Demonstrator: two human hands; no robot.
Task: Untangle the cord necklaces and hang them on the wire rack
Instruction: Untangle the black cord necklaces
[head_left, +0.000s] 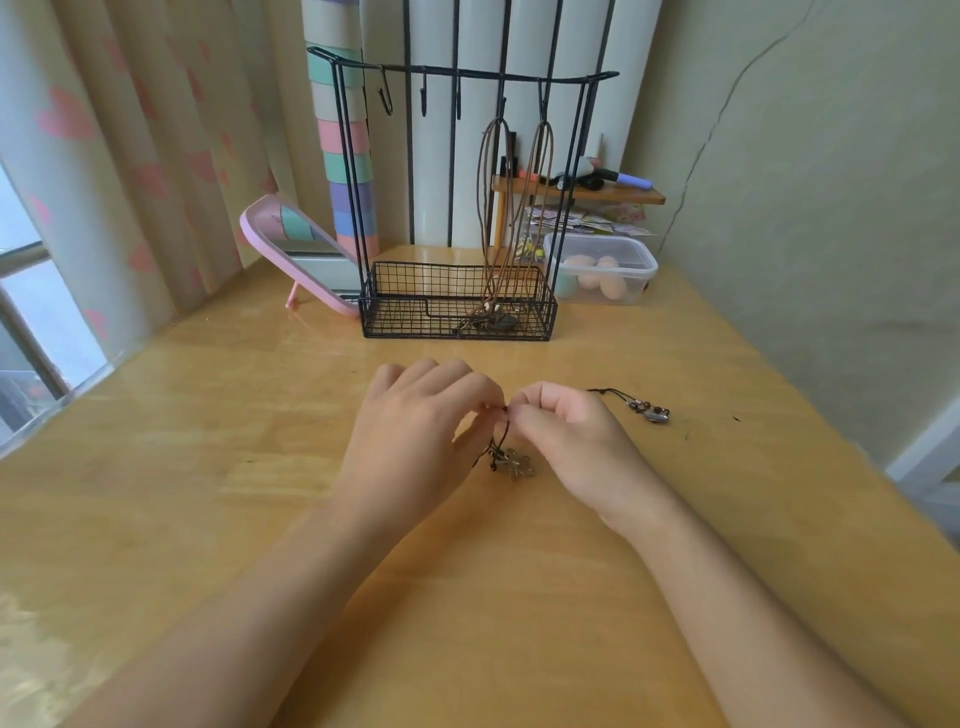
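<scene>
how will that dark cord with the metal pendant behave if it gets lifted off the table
Probably floppy: the dark cord sags in loops below where the left hand and right hand pinch it. Its metal pendant would likely hang lowest and swing. The beaded pendant may get dragged along, since its cord runs toward the right hand.

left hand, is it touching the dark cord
Touching. The head view shows the left hand and right hand both pinching the dark cord between their fingers, near the metal pendant.
</scene>
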